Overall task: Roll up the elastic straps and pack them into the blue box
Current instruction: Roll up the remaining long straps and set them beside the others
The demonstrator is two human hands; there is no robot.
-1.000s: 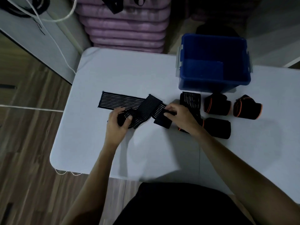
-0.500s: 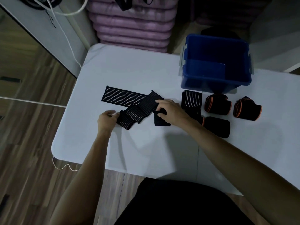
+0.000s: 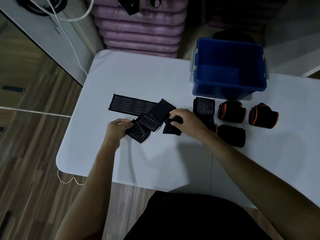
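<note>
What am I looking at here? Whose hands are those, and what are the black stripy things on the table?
The picture comes from a camera worn on a person's head, so you look down at their own two hands. There is no robot. On the white table lies a long black elastic strap with white stripes, folded over itself. The left hand holds its near end, and the right hand grips the other end, where a plain black patch shows. To the right sit straps already rolled up: a striped roll, two rolls with orange edges and a plain black roll. Behind them stands the blue box, where the rolls are meant to go. It looks empty.
</note>
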